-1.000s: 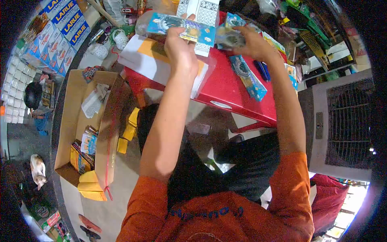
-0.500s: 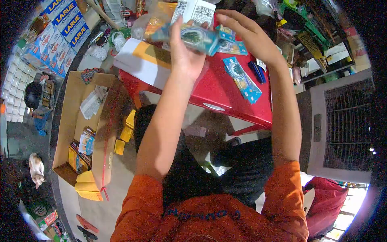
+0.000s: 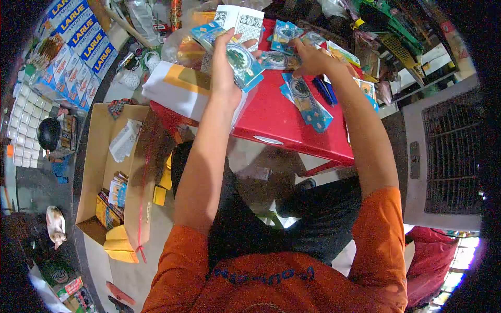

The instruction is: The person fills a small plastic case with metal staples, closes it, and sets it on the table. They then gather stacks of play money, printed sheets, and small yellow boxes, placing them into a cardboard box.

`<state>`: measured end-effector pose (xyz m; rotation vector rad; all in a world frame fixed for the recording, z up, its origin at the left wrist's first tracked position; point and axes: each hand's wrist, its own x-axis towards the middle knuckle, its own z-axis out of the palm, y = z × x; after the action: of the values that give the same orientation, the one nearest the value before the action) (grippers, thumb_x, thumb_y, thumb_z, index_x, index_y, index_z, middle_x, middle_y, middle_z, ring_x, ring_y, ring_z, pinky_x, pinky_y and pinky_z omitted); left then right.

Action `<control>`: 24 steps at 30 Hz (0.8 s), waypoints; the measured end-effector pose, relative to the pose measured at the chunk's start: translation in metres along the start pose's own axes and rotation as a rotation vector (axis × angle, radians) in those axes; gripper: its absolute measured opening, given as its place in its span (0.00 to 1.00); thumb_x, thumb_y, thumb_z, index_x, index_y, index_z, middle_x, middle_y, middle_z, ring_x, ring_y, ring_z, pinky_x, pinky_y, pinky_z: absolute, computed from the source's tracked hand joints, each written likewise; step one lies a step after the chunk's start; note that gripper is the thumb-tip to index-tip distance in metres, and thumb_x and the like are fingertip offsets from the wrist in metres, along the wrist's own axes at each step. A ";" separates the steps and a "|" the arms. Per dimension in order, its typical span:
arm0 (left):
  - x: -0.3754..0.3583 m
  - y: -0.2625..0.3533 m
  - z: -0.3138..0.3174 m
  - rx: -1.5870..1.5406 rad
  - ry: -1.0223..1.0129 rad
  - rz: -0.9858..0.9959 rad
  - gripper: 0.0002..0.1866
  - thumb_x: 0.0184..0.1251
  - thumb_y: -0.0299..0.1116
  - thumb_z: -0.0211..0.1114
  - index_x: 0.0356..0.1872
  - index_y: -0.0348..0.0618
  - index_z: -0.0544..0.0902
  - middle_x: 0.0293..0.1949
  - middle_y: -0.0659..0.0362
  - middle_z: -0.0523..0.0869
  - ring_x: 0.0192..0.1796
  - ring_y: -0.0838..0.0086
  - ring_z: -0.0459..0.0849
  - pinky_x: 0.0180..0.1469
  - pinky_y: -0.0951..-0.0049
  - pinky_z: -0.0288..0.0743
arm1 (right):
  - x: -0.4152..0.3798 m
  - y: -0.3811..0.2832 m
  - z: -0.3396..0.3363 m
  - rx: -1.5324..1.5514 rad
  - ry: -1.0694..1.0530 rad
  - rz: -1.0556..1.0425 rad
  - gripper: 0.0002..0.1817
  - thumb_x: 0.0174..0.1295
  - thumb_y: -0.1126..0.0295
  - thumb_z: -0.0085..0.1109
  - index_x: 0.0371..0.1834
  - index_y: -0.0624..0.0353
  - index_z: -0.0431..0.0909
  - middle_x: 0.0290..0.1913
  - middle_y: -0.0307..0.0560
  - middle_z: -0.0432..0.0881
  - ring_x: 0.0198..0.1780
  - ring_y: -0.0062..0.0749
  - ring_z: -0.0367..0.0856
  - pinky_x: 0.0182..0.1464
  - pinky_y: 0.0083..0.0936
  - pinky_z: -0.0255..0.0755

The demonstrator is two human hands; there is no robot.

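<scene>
My left hand (image 3: 226,73) grips a small stack of blue printed cards (image 3: 239,61), long strips with a dark green round picture, tilted above the left part of the red table (image 3: 271,112). My right hand (image 3: 315,61) is open and palm down over the table's right side, fingers apart and curved. Its fingertips are right at a blue card (image 3: 279,61) lying flat. Behind that is another blue pile (image 3: 285,34). Nearer me, under the right wrist, lies a fanned pile of blue cards (image 3: 308,104) beside dark blue pens (image 3: 325,91).
White envelopes with a yellow-brown band (image 3: 180,86) lie at the table's left edge, below a black-and-white patterned sheet (image 3: 249,23). A long cardboard box (image 3: 136,172) with papers stands on the floor at left. A grey air cooler (image 3: 415,161) is at right.
My left hand has turned the blue cards so their printed face slants toward me. My right hand has come down and closer to the cards on the table.
</scene>
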<state>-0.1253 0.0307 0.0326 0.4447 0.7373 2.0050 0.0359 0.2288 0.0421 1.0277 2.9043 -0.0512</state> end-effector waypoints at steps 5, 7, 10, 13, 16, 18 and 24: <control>-0.004 0.002 0.000 -0.034 0.013 -0.020 0.29 0.68 0.57 0.62 0.58 0.45 0.72 0.47 0.48 0.85 0.41 0.61 0.86 0.45 0.58 0.83 | 0.009 0.024 0.012 0.057 0.045 -0.145 0.52 0.44 0.59 0.81 0.72 0.56 0.58 0.67 0.65 0.71 0.69 0.61 0.71 0.69 0.44 0.68; -0.001 -0.001 -0.002 -0.028 0.003 -0.015 0.31 0.68 0.57 0.62 0.60 0.44 0.69 0.49 0.46 0.85 0.45 0.58 0.86 0.49 0.55 0.83 | -0.005 0.014 -0.010 0.040 0.066 -0.168 0.50 0.45 0.58 0.79 0.71 0.59 0.61 0.65 0.65 0.73 0.68 0.60 0.72 0.69 0.42 0.69; 0.005 -0.004 -0.007 0.008 0.074 0.033 0.31 0.67 0.57 0.64 0.59 0.43 0.71 0.49 0.46 0.84 0.45 0.60 0.85 0.49 0.56 0.83 | -0.025 -0.006 -0.057 0.033 -0.064 -0.125 0.38 0.50 0.53 0.72 0.62 0.66 0.76 0.59 0.65 0.80 0.62 0.51 0.79 0.66 0.38 0.71; 0.005 -0.008 -0.010 0.009 0.088 0.022 0.33 0.66 0.58 0.65 0.59 0.42 0.72 0.49 0.48 0.84 0.46 0.61 0.84 0.49 0.56 0.82 | -0.045 -0.005 -0.092 0.374 -0.184 -0.108 0.38 0.51 0.51 0.70 0.62 0.66 0.78 0.55 0.57 0.83 0.57 0.37 0.81 0.63 0.32 0.73; 0.000 -0.009 -0.002 -0.001 0.079 0.012 0.35 0.65 0.62 0.65 0.60 0.43 0.72 0.51 0.50 0.83 0.48 0.61 0.84 0.54 0.55 0.82 | -0.053 -0.012 -0.097 0.631 -0.011 -0.218 0.34 0.59 0.50 0.65 0.61 0.65 0.80 0.52 0.49 0.84 0.54 0.27 0.80 0.60 0.26 0.73; -0.010 -0.006 0.010 -0.090 0.020 0.021 0.36 0.63 0.62 0.68 0.59 0.44 0.73 0.49 0.53 0.82 0.48 0.64 0.83 0.52 0.58 0.82 | -0.064 -0.049 -0.111 0.754 0.041 -0.246 0.33 0.61 0.49 0.63 0.62 0.64 0.80 0.53 0.48 0.84 0.54 0.28 0.81 0.59 0.26 0.73; -0.011 -0.004 0.013 -0.261 -0.047 0.072 0.31 0.66 0.51 0.63 0.62 0.41 0.73 0.53 0.49 0.82 0.56 0.53 0.83 0.61 0.47 0.78 | 0.025 -0.009 -0.053 0.571 0.241 -0.013 0.42 0.62 0.36 0.60 0.66 0.62 0.77 0.57 0.54 0.84 0.57 0.42 0.83 0.60 0.32 0.74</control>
<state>-0.1098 0.0269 0.0391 0.3663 0.4276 2.1151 0.0078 0.2402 0.0937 1.1438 3.1919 -0.8567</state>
